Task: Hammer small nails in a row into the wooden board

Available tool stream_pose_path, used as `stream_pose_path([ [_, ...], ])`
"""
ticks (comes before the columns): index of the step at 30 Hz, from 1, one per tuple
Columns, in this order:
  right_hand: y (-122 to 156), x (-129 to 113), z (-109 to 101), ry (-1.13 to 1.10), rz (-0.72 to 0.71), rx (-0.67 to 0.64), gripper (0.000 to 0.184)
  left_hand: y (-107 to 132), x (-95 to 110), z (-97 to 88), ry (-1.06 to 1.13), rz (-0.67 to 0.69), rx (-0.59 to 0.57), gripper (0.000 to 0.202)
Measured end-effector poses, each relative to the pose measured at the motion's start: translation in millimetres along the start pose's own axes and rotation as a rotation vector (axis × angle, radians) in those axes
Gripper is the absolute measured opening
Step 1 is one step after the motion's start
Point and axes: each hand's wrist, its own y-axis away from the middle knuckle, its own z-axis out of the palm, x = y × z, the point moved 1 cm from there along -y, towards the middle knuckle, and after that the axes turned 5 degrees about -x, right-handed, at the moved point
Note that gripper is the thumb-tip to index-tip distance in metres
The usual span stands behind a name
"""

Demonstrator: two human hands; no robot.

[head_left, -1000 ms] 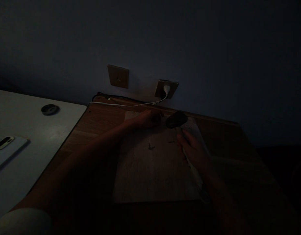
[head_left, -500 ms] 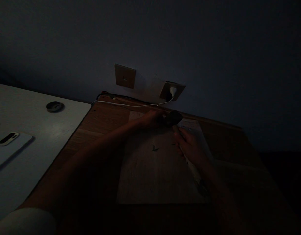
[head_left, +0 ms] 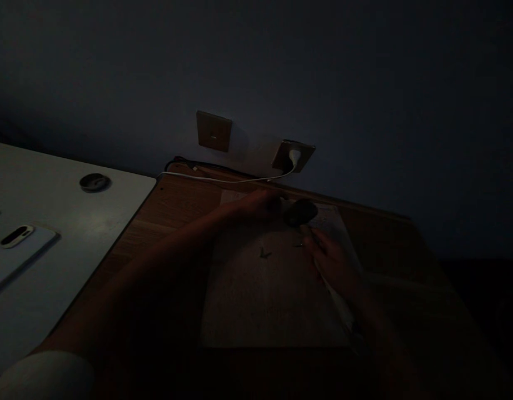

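Although the room is very dark, the work shows well enough: nearest the viewer, a pale sleeve (head_left: 48, 378) rings the left forearm at the lower left. A light board (head_left: 256, 305) lies flat on a wooden table (head_left: 156, 219). Over the board's right side, the right hand (head_left: 331, 258) is wrapped firmly round the handle of a hammer (head_left: 301, 213), whose dark head points toward the far edge; whether the head touches the board or hovers cannot be told. On a white table (head_left: 93, 239) to the left sits a phone (head_left: 29, 247). Mid-board lie a few thin dark bits (head_left: 264, 254), probably nails, and 1 shiny piece (head_left: 298, 245) lies just beside the right hand. Farther off, the left hand (head_left: 260, 203) rests at the board's far edge, fingers curled; it is too dark to tell whether they pinch anything.

This looks like a tapping step, with the left hand steadying. Another tap would call for a short, straight stroke and left fingers kept out from under the hammer head, which is near them. Beyond, a white cord (head_left: 231, 181) runs to 1 of 2 wall plates (head_left: 213, 131).
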Motion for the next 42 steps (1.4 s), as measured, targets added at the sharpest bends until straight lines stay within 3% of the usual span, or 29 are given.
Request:
stream_pose_path([
  [5, 22, 32, -21, 0.018, 0.06, 0.06, 0.057, -3, 39, -0.8, -0.219, 0.156, 0.038, 0.025],
  [9, 27, 48, -31, 0.053, 0.092, 0.089, 0.054, -2, 84, 26.9, -0.415, 0.281, -0.105, 0.012],
  [15, 27, 49, -25, 0.066, 0.093, 0.084, 0.06, 5, 117, 70.0, -0.656, 0.234, -0.191, 0.024],
  [20, 29, 51, -21, 0.087, 0.106, 0.096, 0.068, 1, 129, 73.7, -0.702, 0.217, -0.266, 0.029],
  [25, 29, 50, -19, 0.062, 0.089, 0.078, 0.06, 12, 107, 33.7, -0.663, 0.142, -0.241, 0.024],
  [30, 29, 52, -18, 0.009, 0.087, 0.093, 0.06, 23, 55, -7.7, -0.298, -0.13, 0.002, 0.023],
  [35, 30, 52, -17, -0.036, 0.082, 0.081, 0.055, 29, 22, -6.2, -0.129, -0.216, 0.124, 0.022],
  [42, 31, 51, -19, -0.046, 0.115, 0.083, 0.047, 38, 22, 0.4, -0.138, -0.177, 0.1, 0.024],
])
